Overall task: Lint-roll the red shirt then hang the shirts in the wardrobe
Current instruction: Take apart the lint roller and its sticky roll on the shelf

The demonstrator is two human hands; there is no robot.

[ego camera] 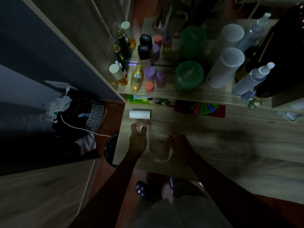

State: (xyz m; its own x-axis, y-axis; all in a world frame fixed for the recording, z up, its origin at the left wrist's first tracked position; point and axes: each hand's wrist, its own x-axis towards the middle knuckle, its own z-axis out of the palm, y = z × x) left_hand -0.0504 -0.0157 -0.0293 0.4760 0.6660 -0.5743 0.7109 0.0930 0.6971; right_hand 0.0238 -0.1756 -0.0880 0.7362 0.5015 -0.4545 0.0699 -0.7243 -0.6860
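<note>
The light is dim. My left hand [137, 139] is closed around a long white piece [147, 142], a cover or a sheet, I cannot tell which, just above the wooden table [230, 145]. My right hand [179, 143] grips a thin white lint-roller handle [168, 156] whose hooked end curves toward the table's near edge. A white lint roll [140, 114] lies on its side on the table, beyond my left hand and apart from it. No red shirt or other shirt is in view.
On the shelf behind stand several bottles [136, 79], a green jar [189, 74], a white cylinder [225, 68] and a spray bottle [251, 79]. A red packet [199, 108] lies under the shelf. A dark bag [79, 116] with a white cable sits at left. Slippered feet are below.
</note>
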